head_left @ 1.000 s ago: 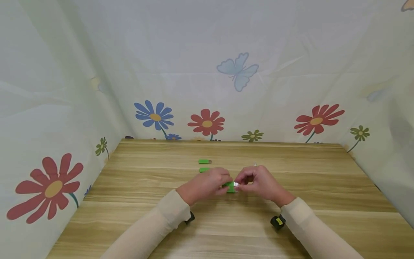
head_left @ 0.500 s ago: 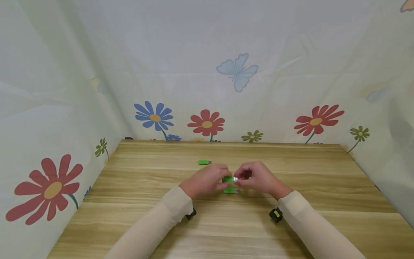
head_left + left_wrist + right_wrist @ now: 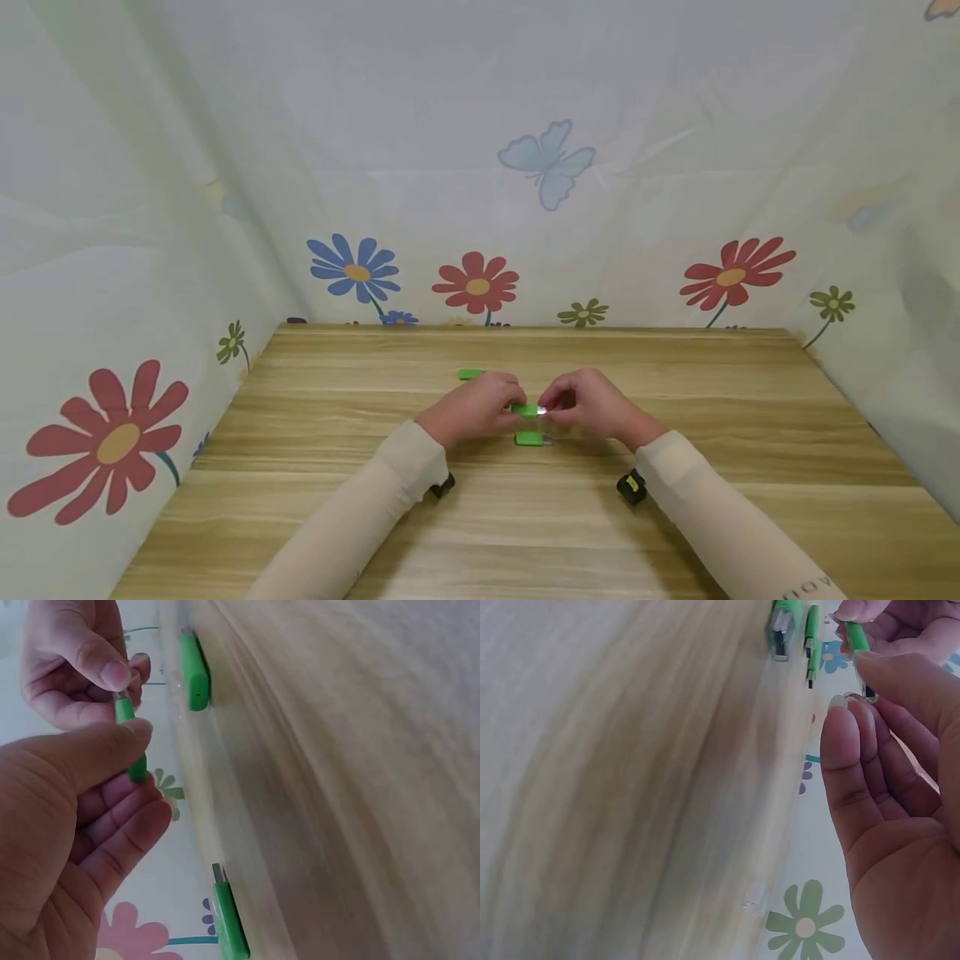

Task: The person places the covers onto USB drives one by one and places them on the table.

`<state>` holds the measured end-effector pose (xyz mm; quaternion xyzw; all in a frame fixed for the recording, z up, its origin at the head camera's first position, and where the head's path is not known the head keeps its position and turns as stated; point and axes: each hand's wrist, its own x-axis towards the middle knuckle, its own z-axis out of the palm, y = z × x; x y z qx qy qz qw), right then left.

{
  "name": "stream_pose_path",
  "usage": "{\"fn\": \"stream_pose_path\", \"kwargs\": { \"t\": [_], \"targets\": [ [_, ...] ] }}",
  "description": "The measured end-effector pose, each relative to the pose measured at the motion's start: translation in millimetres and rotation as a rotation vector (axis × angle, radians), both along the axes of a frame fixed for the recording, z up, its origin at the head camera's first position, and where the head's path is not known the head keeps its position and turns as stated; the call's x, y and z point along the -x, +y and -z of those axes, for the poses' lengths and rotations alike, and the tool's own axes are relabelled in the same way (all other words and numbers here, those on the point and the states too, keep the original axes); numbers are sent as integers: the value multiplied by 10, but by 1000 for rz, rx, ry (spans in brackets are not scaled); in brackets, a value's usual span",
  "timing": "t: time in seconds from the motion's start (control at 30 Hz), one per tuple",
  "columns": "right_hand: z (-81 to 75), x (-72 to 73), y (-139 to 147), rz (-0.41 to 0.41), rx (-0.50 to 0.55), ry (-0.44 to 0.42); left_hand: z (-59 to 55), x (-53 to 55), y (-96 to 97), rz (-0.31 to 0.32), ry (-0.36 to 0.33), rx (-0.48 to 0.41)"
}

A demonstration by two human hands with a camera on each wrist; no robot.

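Note:
My left hand (image 3: 480, 406) pinches the green body of a USB flash drive (image 3: 525, 410) between thumb and fingers, held just above the table. My right hand (image 3: 596, 406) pinches the drive's plug end, where a clear cap (image 3: 868, 693) shows around the dark plug. In the left wrist view, the held drive's green body (image 3: 124, 711) stretches between both hands. A second flash drive (image 3: 529, 438), wearing a clear cap, lies on the table just in front of the hands. Another green flash drive (image 3: 471, 374) lies behind my left hand, its plug end hidden.
The wooden table (image 3: 720, 533) reaches back to a flower-printed curtain (image 3: 637, 167). In the right wrist view, a small clear piece (image 3: 756, 896), likely a loose cap, lies near the table's far edge. Two uncapped flash drives also lie there, one (image 3: 811, 630) beside the other (image 3: 813, 667).
Both hands have lifted away from the capped drive on the table, moving back and slightly left with the held flash drive. My left hand now covers the nearer back drive.

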<state>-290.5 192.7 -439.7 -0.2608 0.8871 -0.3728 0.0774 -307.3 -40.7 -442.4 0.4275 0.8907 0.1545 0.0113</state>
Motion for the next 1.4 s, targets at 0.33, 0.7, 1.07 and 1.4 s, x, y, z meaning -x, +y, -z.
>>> {"fn": "stream_pose_path", "kwargs": {
  "t": [0.33, 0.7, 1.07, 1.4],
  "targets": [
    [53, 45, 19, -23, -77, -22, 87, 44, 76, 34, 37, 90],
    [132, 86, 15, -42, -112, -29, 121, 47, 100, 71, 91, 146],
    [157, 101, 35, -61, -119, 3, 135, 60, 98, 67, 89, 140],
    [146, 104, 36, -56, -115, -11, 127, 68, 82, 75, 78, 143]
  ]
}}
